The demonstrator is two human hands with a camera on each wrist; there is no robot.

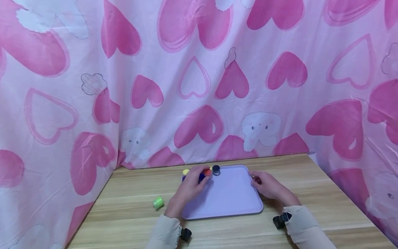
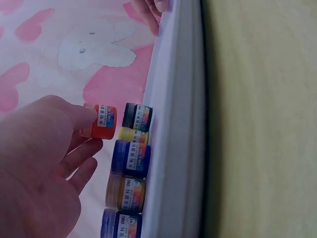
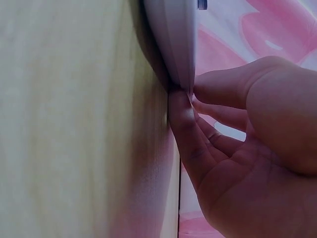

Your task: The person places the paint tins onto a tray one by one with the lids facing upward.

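My left hand (image 1: pixel 190 183) pinches a small orange-red paint jar (image 2: pixel 105 122) between thumb and fingers, over the lilac tray (image 1: pixel 230 195). Beside it, along the tray's left and far edges, several more labelled paint jars stand in a row: a black jar (image 2: pixel 137 117), a yellow jar (image 2: pixel 133 135), a blue jar (image 2: pixel 131 158), a brownish jar (image 2: pixel 126 193) and a violet-blue jar (image 2: pixel 121 224). In the head view the left hand hides part of this row. My right hand (image 1: pixel 269 185) grips the tray's right rim, thumb on top and fingers beneath.
On the wooden table (image 1: pixel 133 221), left of the tray, lies a light green jar (image 1: pixel 158 203). A pink heart-patterned curtain (image 1: pixel 199 86) closes off the back and both sides. Each wrist wears a black camera strap.
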